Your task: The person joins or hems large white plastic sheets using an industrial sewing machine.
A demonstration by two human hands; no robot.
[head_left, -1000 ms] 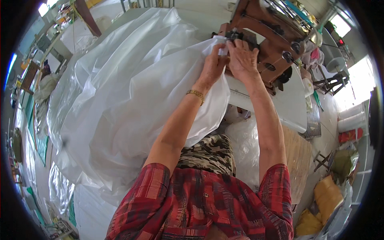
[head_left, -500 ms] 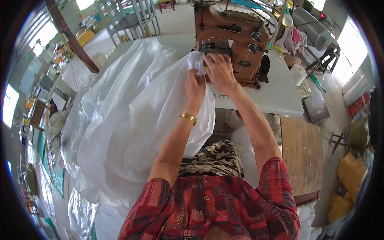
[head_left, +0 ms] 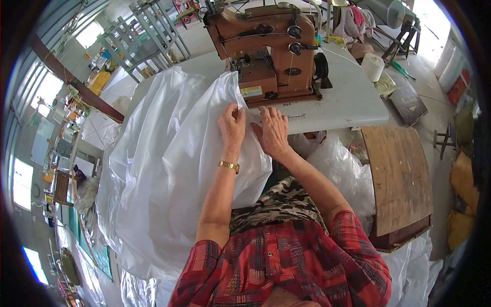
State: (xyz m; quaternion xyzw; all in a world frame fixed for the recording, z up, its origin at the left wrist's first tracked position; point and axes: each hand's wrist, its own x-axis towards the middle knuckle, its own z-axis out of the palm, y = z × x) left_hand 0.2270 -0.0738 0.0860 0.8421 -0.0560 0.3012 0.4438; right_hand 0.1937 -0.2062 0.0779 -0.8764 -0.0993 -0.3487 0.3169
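Your white sheet (head_left: 180, 158) fills the left and centre of the frame, mostly in loose folds. Your left hand (head_left: 232, 125) pinches its edge; your right hand (head_left: 274, 132), just beside, is open, fingers loosely bent. Its top corner reaches the brown sewing machine (head_left: 276, 38), upper centre; finished stitching can't be made out.

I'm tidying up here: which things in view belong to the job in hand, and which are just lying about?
In use: glossy white sheeting, pinched by the left hand; brown sewing machine; worktable.

Apparently lying about: wooden board; yellow sacking; pink cloth.
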